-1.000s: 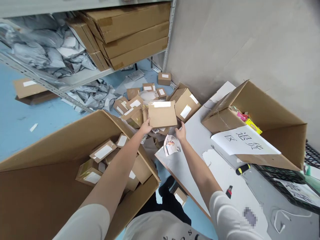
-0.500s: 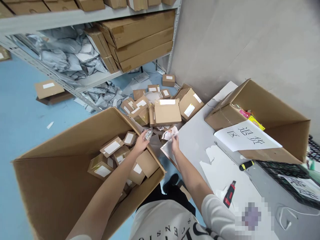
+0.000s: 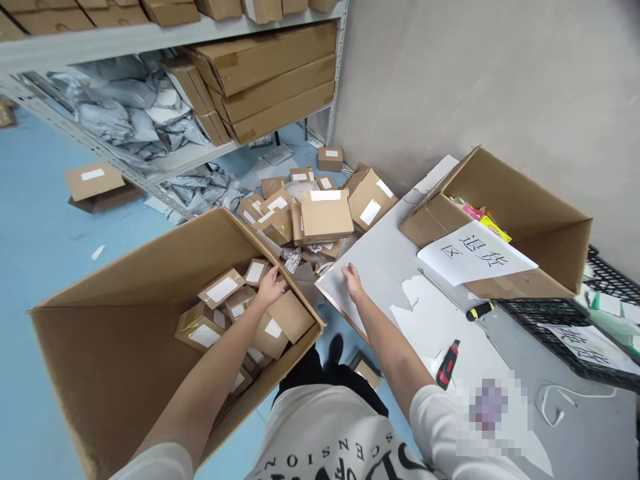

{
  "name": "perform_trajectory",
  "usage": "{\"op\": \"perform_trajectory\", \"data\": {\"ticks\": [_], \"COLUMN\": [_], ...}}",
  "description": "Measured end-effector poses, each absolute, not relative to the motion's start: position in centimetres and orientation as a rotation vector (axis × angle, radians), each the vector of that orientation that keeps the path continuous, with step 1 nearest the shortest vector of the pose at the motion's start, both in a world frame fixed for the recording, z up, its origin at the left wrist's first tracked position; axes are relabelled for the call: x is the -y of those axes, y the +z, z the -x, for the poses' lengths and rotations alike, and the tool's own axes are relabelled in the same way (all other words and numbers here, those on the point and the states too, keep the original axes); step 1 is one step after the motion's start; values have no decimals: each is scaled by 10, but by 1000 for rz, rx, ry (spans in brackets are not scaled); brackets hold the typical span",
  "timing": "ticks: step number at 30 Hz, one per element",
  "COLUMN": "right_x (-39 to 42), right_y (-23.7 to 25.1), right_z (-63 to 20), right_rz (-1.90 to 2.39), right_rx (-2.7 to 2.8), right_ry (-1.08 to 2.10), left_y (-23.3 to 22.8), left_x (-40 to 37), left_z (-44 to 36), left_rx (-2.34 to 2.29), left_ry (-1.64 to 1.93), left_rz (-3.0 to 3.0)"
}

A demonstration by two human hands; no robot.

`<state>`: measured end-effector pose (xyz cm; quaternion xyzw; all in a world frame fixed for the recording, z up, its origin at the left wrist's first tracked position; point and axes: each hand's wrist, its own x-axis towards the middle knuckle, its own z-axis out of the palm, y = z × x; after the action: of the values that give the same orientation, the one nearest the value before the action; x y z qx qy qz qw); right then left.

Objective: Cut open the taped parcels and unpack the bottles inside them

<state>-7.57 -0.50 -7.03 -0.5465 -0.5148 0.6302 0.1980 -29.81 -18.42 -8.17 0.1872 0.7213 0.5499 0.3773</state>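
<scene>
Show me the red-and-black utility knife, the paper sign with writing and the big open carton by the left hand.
utility knife (image 3: 447, 365), head view, on its handle.
paper sign (image 3: 475, 257), head view, on its middle.
big open carton (image 3: 120, 373), head view, on its inner wall.

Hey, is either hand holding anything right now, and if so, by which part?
Neither hand grips anything. The left hand reaches among small parcels in the big carton; the right hand rests on the table.

Both bare arms stretch forward, short white sleeves at the shoulders. Left hand (image 3: 271, 287) reaches out low, fingers loosely curled, palm down, holding nothing. Right hand (image 3: 353, 281) lies flat, palm down, fingers together, elbow nearly straight, empty too.
</scene>
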Motion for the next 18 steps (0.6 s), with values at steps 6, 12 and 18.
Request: {"op": "perform_trajectory", "data": {"ticks": [6, 12, 18], "right_x": [21, 68, 114], "right_y": [-46, -32, -16], "right_z": [56, 62, 66], "right_rz": [1260, 920, 653], "right_rx": [1656, 1965, 2341], "right_ry": [1754, 1692, 1509], "left_y": [-74, -72, -77], "left_x": [204, 262, 325], "left_z": [273, 245, 225], "left_rx": [-1972, -2126, -2211], "left_ry": [1418, 1433, 1400], "left_rz": [-307, -105, 80]}}
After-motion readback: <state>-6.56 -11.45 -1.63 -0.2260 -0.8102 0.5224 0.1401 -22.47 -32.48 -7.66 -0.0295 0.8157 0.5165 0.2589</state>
